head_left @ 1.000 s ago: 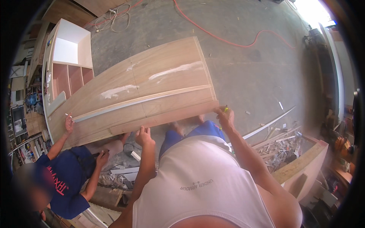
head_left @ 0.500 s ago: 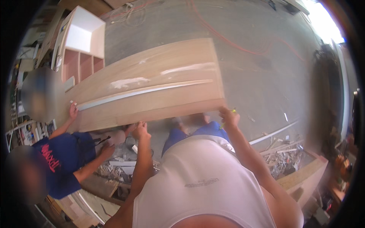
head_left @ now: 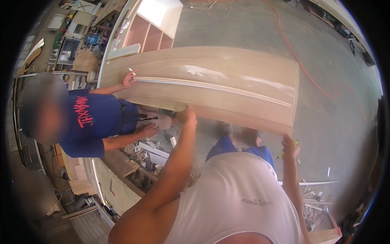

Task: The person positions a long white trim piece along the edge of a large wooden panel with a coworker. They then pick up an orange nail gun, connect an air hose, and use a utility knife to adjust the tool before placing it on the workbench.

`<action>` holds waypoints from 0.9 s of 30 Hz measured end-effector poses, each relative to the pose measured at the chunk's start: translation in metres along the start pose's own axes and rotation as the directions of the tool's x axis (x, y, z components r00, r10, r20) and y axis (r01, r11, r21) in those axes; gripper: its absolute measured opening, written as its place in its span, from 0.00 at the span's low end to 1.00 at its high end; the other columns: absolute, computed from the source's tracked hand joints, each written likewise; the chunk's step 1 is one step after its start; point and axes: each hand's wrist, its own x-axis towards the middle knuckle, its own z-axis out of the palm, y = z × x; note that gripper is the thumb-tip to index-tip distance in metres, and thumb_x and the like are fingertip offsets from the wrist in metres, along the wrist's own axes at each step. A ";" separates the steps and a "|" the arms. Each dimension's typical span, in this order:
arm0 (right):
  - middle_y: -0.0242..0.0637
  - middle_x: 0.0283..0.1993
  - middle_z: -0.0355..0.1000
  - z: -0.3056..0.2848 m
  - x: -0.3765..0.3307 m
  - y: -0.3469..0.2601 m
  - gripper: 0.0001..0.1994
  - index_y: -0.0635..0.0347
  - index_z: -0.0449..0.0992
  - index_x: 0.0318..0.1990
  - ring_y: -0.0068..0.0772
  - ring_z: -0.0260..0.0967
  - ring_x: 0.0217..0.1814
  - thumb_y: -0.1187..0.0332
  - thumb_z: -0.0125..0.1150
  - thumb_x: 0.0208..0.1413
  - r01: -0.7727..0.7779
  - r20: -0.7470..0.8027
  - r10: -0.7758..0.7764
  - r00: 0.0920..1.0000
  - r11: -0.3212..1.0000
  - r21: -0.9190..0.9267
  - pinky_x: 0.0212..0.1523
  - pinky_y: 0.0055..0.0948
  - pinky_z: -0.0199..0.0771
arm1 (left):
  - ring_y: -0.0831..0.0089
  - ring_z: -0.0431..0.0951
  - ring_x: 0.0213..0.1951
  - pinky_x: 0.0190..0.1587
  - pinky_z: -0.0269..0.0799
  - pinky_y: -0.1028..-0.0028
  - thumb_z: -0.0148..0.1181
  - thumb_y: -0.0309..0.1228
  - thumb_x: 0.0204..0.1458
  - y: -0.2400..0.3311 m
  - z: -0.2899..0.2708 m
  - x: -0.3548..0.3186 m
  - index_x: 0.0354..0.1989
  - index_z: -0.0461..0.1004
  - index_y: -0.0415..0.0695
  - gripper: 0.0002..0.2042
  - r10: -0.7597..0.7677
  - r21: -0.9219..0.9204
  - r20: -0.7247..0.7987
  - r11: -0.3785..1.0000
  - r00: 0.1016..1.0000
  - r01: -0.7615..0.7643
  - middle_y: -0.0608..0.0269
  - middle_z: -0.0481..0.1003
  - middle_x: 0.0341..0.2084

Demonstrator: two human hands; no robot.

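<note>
A long, pale wooden panel (head_left: pixel 243 67) with whitish patches spans the middle of the view. A thin, light strip (head_left: pixel 211 90) lies lengthwise on it. My left hand (head_left: pixel 187 114) is closed over the panel's near edge, about the middle. At the near right corner, my right hand (head_left: pixel 290 147) grips the panel's edge. A slim yellow-green pen-like tool (head_left: pixel 280 156) pokes out of that hand on both sides. To the left, a co-worker's hand (head_left: pixel 128 78) rests at the strip's left end with a small white item between the fingers.
A co-worker in a dark blue shirt (head_left: pixel 97 118) stands close on my left. An open cabinet with compartments (head_left: pixel 156 30) is beyond the panel. A red hose (head_left: pixel 290 44) crosses the floor. Offcuts and scraps (head_left: pixel 152 154) lie near my left arm, with more scraps (head_left: pixel 315 213) at lower right.
The view has swung left, so the panel and both my hands appear farther right, and the panel's right end appears lower. Both hands keep their places on its edge.
</note>
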 end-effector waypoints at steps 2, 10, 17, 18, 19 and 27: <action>0.40 0.33 0.79 0.002 -0.006 -0.005 0.11 0.64 0.79 0.37 0.27 0.74 0.23 0.65 0.65 0.53 0.000 -0.002 0.000 1.000 1.000 -0.023 0.14 0.20 0.55 | 0.53 0.80 0.41 0.35 0.82 0.63 0.65 0.28 0.52 -0.009 0.002 0.006 0.51 0.68 0.29 0.21 0.039 0.019 -0.032 0.999 0.999 -0.038 0.44 0.74 0.46; 0.38 0.31 0.78 -0.005 0.000 -0.001 0.09 0.64 0.79 0.38 0.26 0.73 0.23 0.66 0.64 0.54 0.042 0.055 -0.041 0.998 0.999 -0.010 0.14 0.19 0.54 | 0.47 0.72 0.54 0.56 0.67 0.57 0.60 0.26 0.47 0.018 0.008 -0.042 0.55 0.66 0.30 0.25 0.528 0.276 -0.118 0.831 0.841 -0.483 0.36 0.73 0.49; 0.37 0.30 0.78 0.006 -0.005 -0.008 0.09 0.64 0.80 0.35 0.27 0.74 0.23 0.66 0.66 0.52 0.016 -0.014 -0.017 1.000 0.999 -0.035 0.14 0.19 0.55 | 0.44 0.71 0.54 0.58 0.64 0.55 0.59 0.28 0.44 -0.017 -0.013 0.052 0.54 0.68 0.31 0.26 0.493 0.345 0.112 0.795 0.863 -0.499 0.34 0.72 0.48; 0.37 0.30 0.78 0.009 -0.005 -0.009 0.09 0.64 0.80 0.34 0.27 0.75 0.24 0.67 0.66 0.52 0.020 -0.003 -0.020 1.000 0.999 -0.037 0.14 0.20 0.56 | 0.44 0.72 0.52 0.58 0.65 0.56 0.60 0.28 0.43 -0.024 -0.019 0.069 0.53 0.69 0.31 0.26 0.497 0.339 0.115 0.795 0.860 -0.504 0.35 0.73 0.48; 0.37 0.30 0.78 0.008 -0.004 -0.009 0.08 0.64 0.80 0.33 0.28 0.76 0.25 0.67 0.66 0.51 0.025 -0.015 -0.025 1.000 0.999 -0.032 0.14 0.20 0.56 | 0.46 0.74 0.51 0.55 0.67 0.56 0.62 0.28 0.41 -0.027 -0.015 0.071 0.50 0.71 0.32 0.24 0.479 0.307 0.122 0.815 0.869 -0.492 0.37 0.73 0.46; 0.43 0.31 0.78 0.011 -0.003 -0.005 0.09 0.67 0.79 0.33 0.31 0.78 0.26 0.68 0.65 0.52 0.012 -0.075 -0.008 0.997 0.999 0.045 0.14 0.22 0.58 | 0.59 0.81 0.35 0.44 0.78 0.64 0.61 0.22 0.43 0.011 -0.017 0.039 0.40 0.78 0.32 0.14 0.184 0.095 0.116 0.976 0.976 -0.195 0.51 0.80 0.31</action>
